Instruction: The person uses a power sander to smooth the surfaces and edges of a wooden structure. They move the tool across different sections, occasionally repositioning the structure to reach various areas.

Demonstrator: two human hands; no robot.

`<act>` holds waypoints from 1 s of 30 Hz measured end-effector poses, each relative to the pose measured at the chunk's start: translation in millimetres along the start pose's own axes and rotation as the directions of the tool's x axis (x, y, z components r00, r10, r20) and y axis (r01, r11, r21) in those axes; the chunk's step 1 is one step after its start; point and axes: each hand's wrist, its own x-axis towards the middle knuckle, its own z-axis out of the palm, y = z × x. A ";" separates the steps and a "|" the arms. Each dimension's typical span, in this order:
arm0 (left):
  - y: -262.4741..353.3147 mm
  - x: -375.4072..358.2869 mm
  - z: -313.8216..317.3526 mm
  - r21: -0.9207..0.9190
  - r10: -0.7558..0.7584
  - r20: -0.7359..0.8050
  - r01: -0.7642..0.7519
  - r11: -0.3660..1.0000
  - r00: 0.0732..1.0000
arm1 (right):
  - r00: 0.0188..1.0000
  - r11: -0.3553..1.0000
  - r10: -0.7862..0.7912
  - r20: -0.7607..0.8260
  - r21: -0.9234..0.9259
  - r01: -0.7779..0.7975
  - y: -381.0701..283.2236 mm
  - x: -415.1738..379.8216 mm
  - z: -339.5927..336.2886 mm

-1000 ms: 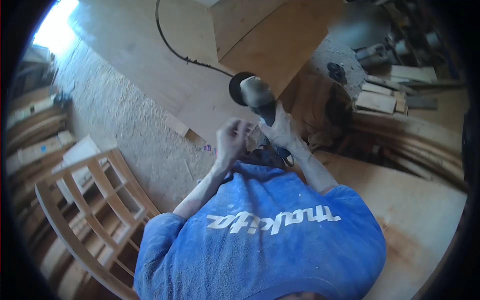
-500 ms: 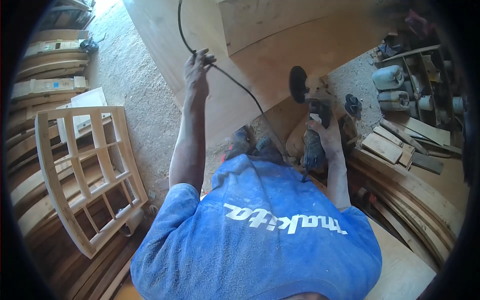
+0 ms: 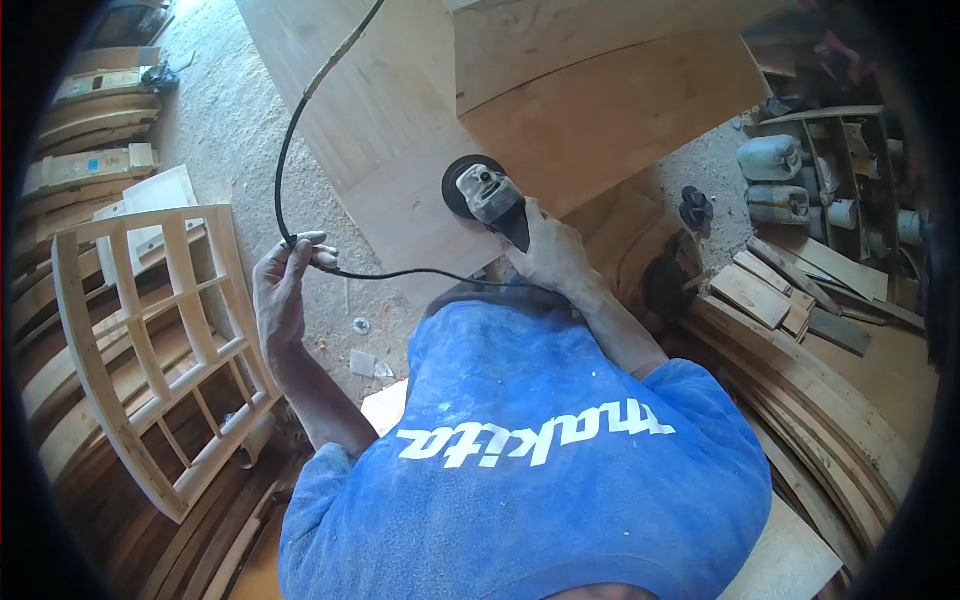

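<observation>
My right hand (image 3: 553, 252) is wrapped round the body of an angle grinder (image 3: 490, 195) fitted with a round dark disc (image 3: 455, 188). In this view the disc overlaps the pale plywood panel (image 3: 375, 190) in front of me. Out to the left, my left hand (image 3: 285, 280) pinches a black power cord (image 3: 281, 170) between thumb and fingers. From there the cord runs up past the panel's left part, and its other stretch crosses before my body toward the grinder.
A wooden lattice frame (image 3: 150, 340) leans at left beside stacked curved timbers (image 3: 100, 135). Boards and offcuts (image 3: 750, 292) lie at right, below plastic jerrycans (image 3: 775, 205) and a shelf. A browner plywood sheet (image 3: 620, 110) adjoins the pale panel. Dust covers the floor (image 3: 260, 120).
My right hand has brought the grinder left and turned it, its disc now over the pale panel. My left hand has moved left and closer to me with the cord.
</observation>
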 end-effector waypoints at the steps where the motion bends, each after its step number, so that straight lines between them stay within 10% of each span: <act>1: -4.2 2.7 5.5 -0.027 0.003 0.014 -0.002 1.000 1.000 | 1.000 0.999 0.022 0.014 -0.025 -0.022 -0.4 3.8 -3.0; 16: -13.1 40.2 95.8 -0.026 -0.095 0.039 0.096 0.995 0.995 | 0.979 0.976 0.039 -0.203 0.220 0.007 146.5 66.2 -74.2; 24: -32.4 37.2 162.2 -0.225 -0.180 -0.267 0.120 0.967 0.947 | 0.993 0.995 0.017 -0.115 0.098 -0.005 151.8 91.0 -114.4; 27: -28.3 29.5 193.3 -0.083 -0.051 -0.533 0.007 0.996 0.845 | 0.998 0.998 -0.057 0.035 -0.011 0.058 128.0 91.1 -100.9; 29: -16.9 17.4 217.0 0.394 0.312 -0.847 0.114 0.912 0.431 | 0.988 0.987 -0.074 0.135 -0.132 0.092 99.6 93.9 -93.0; 30: -10.9 8.8 223.5 0.569 0.508 -0.780 0.076 0.819 0.364 | 0.982 0.979 -0.127 0.138 -0.141 0.147 84.8 92.7 -84.7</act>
